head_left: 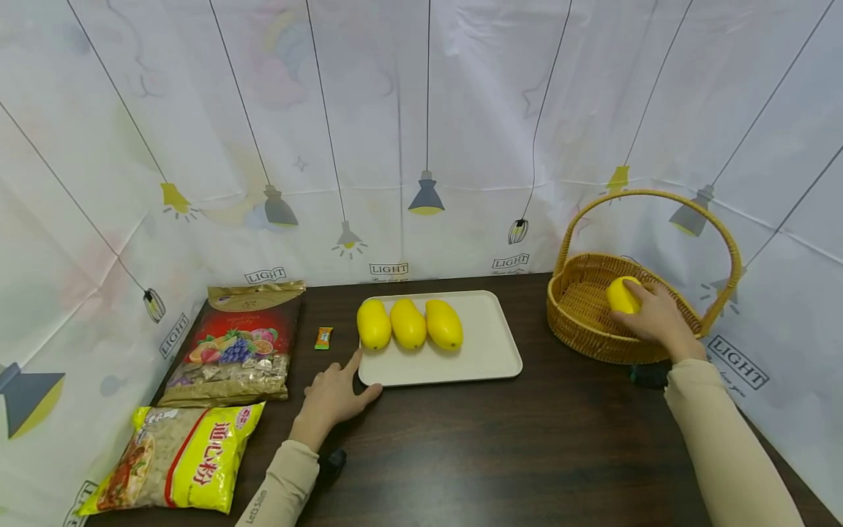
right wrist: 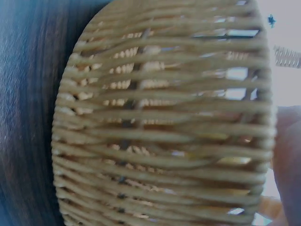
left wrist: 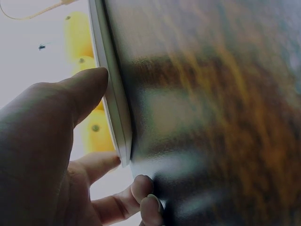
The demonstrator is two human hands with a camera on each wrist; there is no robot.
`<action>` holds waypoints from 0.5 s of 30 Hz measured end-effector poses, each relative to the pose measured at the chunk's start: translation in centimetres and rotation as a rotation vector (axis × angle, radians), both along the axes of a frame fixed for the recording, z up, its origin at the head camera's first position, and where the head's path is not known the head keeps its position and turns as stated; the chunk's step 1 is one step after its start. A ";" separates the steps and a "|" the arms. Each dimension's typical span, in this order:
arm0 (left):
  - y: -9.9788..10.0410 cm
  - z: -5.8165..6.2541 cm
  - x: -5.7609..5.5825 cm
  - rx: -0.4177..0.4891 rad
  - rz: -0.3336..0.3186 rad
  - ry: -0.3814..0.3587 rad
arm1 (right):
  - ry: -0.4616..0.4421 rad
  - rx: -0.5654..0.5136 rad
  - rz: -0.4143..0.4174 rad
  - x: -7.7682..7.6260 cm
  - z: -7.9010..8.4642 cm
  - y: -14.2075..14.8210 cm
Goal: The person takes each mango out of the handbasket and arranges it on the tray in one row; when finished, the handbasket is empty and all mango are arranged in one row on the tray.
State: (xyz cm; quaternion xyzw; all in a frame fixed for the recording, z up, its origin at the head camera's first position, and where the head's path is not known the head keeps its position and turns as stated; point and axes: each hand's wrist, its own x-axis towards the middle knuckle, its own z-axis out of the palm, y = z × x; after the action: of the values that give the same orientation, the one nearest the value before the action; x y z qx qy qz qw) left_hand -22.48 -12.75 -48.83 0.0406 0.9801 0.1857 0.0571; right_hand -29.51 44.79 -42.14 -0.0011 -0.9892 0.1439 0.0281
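Note:
My right hand [head_left: 650, 313] grips a yellow mango [head_left: 621, 295] inside the wicker basket [head_left: 586, 340], just above its floor. The basket's woven side [right wrist: 160, 127] fills most of the right wrist view and hides most of that hand. Three more yellow mangoes stand side by side on the left half of a white tray [head_left: 487, 333]; the middle mango [head_left: 408, 323] sits between the other two. At the tray's near left corner rests my left hand [head_left: 334, 395], index finger on the left edge and thumb [left wrist: 89, 87] against the front rim, both fairly straight.
A red and gold candy bag [head_left: 240, 344] lies to the left, with a yellow noodle packet [head_left: 187, 457] in front of it. One small wrapped candy [head_left: 323, 338] lies between bag and tray. The basket's tall handle [head_left: 648, 193] arches over its opening. A printed curtain stands behind.

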 end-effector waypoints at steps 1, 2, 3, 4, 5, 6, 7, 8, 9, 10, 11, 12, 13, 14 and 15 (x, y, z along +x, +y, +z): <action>0.0 0.0 0.0 0.000 -0.001 -0.001 | 0.021 -0.007 -0.002 0.0 0.1 -0.2; 0.0 0.0 0.0 0.000 -0.002 -0.001 | 0.040 -0.014 -0.001 0.1 0.3 -0.4; 0.0 -0.1 0.0 -0.001 -0.002 -0.002 | 0.058 -0.017 0.000 0.1 0.4 -0.6; 0.0 -0.1 0.0 -0.002 -0.003 -0.002 | 0.074 -0.022 0.000 0.1 0.6 -0.9; 0.0 -0.1 0.0 -0.002 -0.004 -0.002 | 0.086 -0.026 0.000 0.2 0.9 -1.2; 0.0 -0.1 0.0 -0.003 -0.006 0.001 | 0.097 -0.032 -0.005 0.2 1.1 -1.5; 0.0 -0.1 0.0 -0.003 -0.006 0.002 | 0.113 -0.037 -0.005 0.3 1.4 -1.9; 0.0 -0.1 0.0 -0.002 -0.006 0.003 | 0.124 -0.039 -0.003 0.3 1.6 -2.3; 0.0 -0.2 0.0 -0.002 -0.005 0.005 | 0.137 -0.042 0.000 0.4 1.9 -2.7; 0.0 -0.2 0.0 -0.001 -0.005 0.006 | 0.148 -0.047 0.000 0.5 2.3 -3.1; 0.0 -0.2 0.0 0.000 -0.004 0.006 | 0.160 -0.049 0.004 0.6 2.5 -3.5; 0.0 -0.2 0.0 0.001 -0.003 0.007 | 0.172 -0.050 0.010 0.7 2.8 -4.0; 0.0 -0.2 -0.1 0.002 -0.002 0.007 | 0.185 -0.054 0.019 0.8 3.1 -4.5; 0.0 -0.2 0.0 0.002 -0.002 0.006 | 0.195 -0.058 0.028 0.9 3.4 -4.9; 0.0 -0.2 0.0 0.002 -0.001 0.006 | 0.210 -0.064 0.040 1.0 3.7 -5.4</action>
State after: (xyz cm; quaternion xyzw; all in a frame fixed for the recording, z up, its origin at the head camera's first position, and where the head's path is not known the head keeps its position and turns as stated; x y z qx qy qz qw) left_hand -22.51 -12.74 -49.04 0.0417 0.9800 0.1866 0.0542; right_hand -28.48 39.38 -38.47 0.0328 -0.9755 0.1755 0.1285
